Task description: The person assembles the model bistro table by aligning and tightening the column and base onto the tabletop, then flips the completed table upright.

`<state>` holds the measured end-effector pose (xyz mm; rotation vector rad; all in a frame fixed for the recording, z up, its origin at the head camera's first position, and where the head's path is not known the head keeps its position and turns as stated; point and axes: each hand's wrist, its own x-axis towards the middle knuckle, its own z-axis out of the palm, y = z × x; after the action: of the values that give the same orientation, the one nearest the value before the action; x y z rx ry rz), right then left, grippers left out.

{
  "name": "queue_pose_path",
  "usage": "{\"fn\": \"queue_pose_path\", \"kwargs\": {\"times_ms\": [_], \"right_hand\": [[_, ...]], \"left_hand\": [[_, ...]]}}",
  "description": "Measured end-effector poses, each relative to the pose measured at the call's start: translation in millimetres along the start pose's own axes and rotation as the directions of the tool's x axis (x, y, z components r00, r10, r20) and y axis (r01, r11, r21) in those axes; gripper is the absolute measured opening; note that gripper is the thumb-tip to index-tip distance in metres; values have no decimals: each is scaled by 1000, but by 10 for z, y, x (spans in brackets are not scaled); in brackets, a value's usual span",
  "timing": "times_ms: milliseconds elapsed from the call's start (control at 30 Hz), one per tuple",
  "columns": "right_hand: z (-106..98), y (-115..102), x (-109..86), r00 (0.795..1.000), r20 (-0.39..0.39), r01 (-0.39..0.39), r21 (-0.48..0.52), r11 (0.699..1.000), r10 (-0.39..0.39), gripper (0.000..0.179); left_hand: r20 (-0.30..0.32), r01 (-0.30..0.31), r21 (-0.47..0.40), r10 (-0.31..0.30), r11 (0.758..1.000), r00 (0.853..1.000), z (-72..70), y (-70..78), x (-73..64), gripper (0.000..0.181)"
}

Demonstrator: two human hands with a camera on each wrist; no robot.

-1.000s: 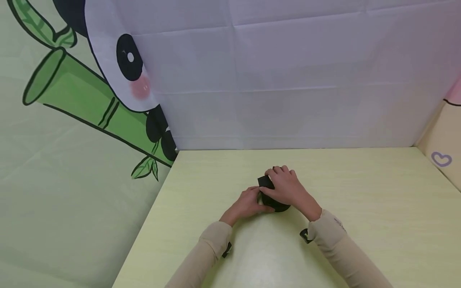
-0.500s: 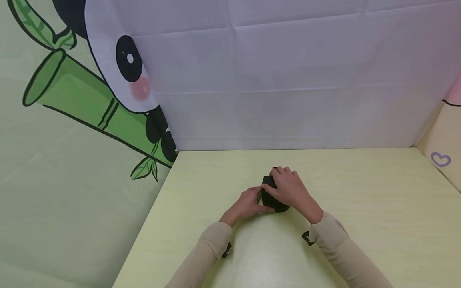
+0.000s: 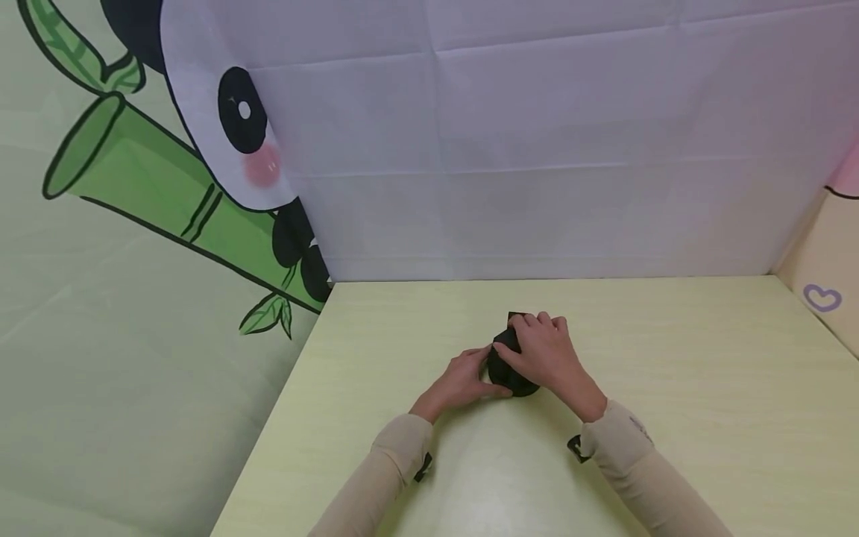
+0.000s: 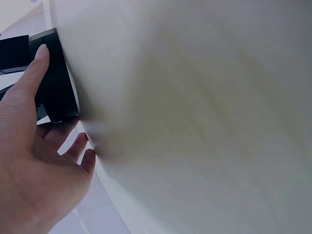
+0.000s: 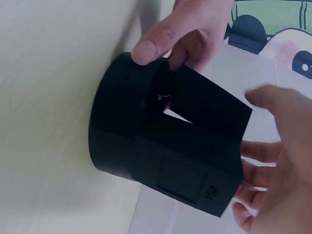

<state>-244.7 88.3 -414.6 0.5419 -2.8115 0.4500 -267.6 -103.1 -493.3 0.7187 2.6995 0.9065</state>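
A black plastic part (image 3: 511,379) stands on the table between both hands. In the right wrist view it has a round ring-like base (image 5: 114,117) and flat upright panels, one panel (image 5: 187,178) marked 152. My left hand (image 3: 461,384) grips the base from the left; in the left wrist view its thumb (image 4: 36,73) lies along the near side, fingers round the far side. My right hand (image 3: 545,356) holds the upper panels from the right, thumb by one panel's top corner and fingers behind another panel (image 5: 214,102). Part of the top is hidden under the right hand.
The pale wood-look table (image 3: 705,388) reaches back to a white cloth backdrop (image 3: 537,149). A green cloth with a printed panda and bamboo (image 3: 154,179) hangs at left. Small black straps (image 3: 423,468) show at the wrists under beige sleeves.
My right hand has shifted slightly right, and the upper panels have turned rightward with it. The left hand and the round base stay in place.
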Motion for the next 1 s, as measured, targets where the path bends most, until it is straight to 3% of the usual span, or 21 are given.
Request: {"fn": "queue_pose_path", "kwargs": {"times_ms": [233, 400, 633, 767, 1000], "right_hand": [[-63, 83, -57, 995, 57, 80, 5, 997, -80, 47], [-89, 96, -91, 996, 59, 63, 10, 998, -64, 46], [-92, 104, -156, 995, 11, 99, 51, 994, -100, 45], [-66, 94, -165, 992, -21, 124, 23, 992, -123, 41], [-27, 81, -204, 992, -75, 99, -43, 994, -102, 44]], "left_hand": [[-8, -5, 12, 5, 1000, 1000, 17, -1, 17, 96], [-6, 21, 11, -21, 1000, 1000, 13, -1, 19, 97], [-2, 26, 7, -26, 1000, 1000, 11, 0, 13, 97], [-2, 35, 5, -35, 999, 999, 2, 9, 2, 97], [-5, 23, -4, -23, 1000, 1000, 1, 19, 5, 98]]}}
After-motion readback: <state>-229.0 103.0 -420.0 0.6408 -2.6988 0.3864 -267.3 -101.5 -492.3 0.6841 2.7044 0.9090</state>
